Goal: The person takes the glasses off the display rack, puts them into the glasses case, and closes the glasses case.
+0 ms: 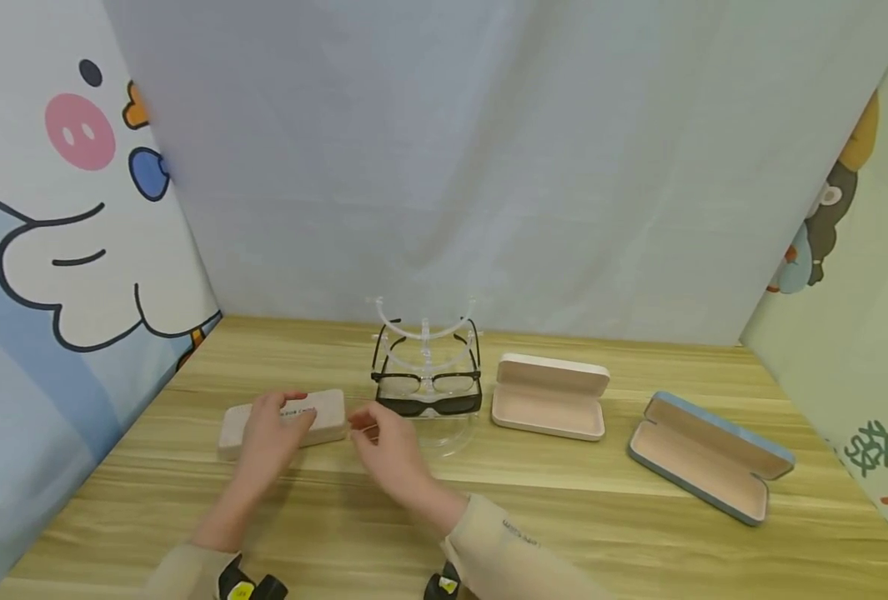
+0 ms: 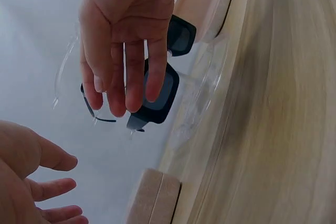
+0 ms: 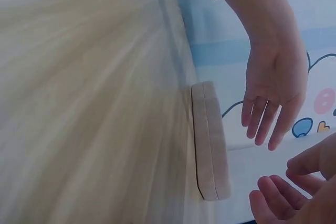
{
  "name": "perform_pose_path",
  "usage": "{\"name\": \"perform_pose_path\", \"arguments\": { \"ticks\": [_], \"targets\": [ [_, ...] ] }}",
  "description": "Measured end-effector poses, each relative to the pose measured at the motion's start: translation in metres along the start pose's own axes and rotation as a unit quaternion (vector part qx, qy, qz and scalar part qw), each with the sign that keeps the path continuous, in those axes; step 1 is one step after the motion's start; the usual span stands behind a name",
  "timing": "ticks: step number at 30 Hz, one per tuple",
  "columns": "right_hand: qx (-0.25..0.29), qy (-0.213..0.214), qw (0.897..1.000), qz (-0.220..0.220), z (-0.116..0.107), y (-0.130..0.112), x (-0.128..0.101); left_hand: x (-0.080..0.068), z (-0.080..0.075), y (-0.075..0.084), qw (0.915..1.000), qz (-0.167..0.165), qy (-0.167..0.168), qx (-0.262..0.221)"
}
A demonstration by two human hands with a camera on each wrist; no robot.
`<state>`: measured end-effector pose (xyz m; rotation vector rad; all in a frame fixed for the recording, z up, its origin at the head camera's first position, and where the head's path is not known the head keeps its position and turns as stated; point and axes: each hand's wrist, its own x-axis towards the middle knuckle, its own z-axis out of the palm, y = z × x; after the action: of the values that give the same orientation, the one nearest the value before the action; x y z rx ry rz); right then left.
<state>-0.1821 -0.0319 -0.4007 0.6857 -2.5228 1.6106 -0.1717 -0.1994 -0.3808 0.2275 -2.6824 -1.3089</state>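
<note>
Meanwhile, both hands hover loose-fingered over a closed beige case (image 1: 282, 423) lying flat on the table (image 1: 549, 508) — left hand (image 1: 269, 435) above its lid, right hand (image 1: 385, 440) off its end — grasping nothing.

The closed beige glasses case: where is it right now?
In the head view the closed beige case lies left of the glasses stand, under the left hand.
</note>
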Motion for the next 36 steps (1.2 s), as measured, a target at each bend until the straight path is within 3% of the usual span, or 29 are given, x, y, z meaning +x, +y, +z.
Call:
{"name": "perform_pose_path", "arguments": {
  "ticks": [10, 17, 24, 30, 36],
  "targets": [
    [-0.052, 0.0, 0.999, -0.005, -0.034, 0.005, -0.016, 0.003, 0.026, 0.024, 0.9989, 0.035, 0.002, -0.03],
    [-0.109, 0.05, 0.992, -0.046, -0.067, 0.018, -0.021, 0.005, 0.039, 0.032, 0.9963, 0.053, 0.002, -0.067],
    [-0.125, 0.117, 0.985, -0.032, -0.098, 0.034, -0.022, 0.007, 0.05, 0.037, 0.992, 0.079, 0.013, -0.098],
    [-0.144, 0.169, 0.974, -0.049, -0.121, 0.044, -0.015, 0.008, 0.056, 0.045, 0.9896, 0.102, 0.008, -0.101],
    [-0.15, 0.151, 0.976, -0.054, -0.135, 0.05, -0.008, 0.007, 0.058, 0.049, 0.9902, 0.105, 0.009, -0.091]
  ]
}}
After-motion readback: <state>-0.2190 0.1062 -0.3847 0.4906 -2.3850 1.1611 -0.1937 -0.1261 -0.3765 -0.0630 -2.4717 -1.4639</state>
